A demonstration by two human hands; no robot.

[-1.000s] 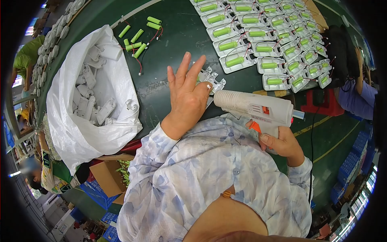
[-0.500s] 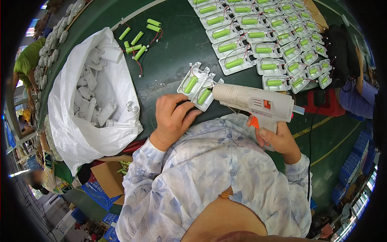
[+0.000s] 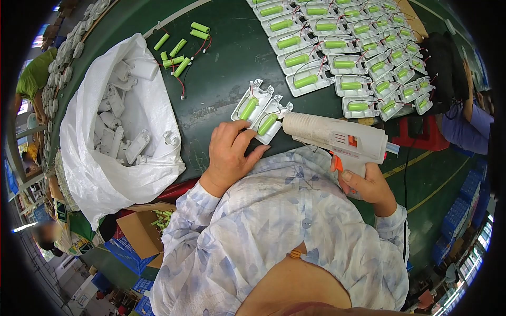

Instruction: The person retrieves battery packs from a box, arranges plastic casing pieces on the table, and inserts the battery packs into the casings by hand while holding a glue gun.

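Two white casings (image 3: pixel 267 128), each with a green battery in it, lie side by side on the dark green table. My left hand (image 3: pixel 230 154) is at their lower left edge, fingertips touching it, thumb spread apart and nothing in its grasp. The fingers of my right hand (image 3: pixel 369 185) are wrapped round the handle of a white glue gun (image 3: pixel 329 134) with an orange trigger. The gun points left, and its nozzle end is over the right edge of the right casing. Its tip is hard to make out.
A white sack (image 3: pixel 121 131) of casings stands at the left. Loose green batteries (image 3: pixel 182 66) with wires lie beyond it. Rows of battery-filled casings (image 3: pixel 345 64) cover the back right. A cardboard box (image 3: pixel 139 231) sits low left. People are at both sides; a black cable hangs right.
My left hand has come down from over the casings to their lower edge, uncovering them. The glue gun stays near the right casing, having shifted only slightly.
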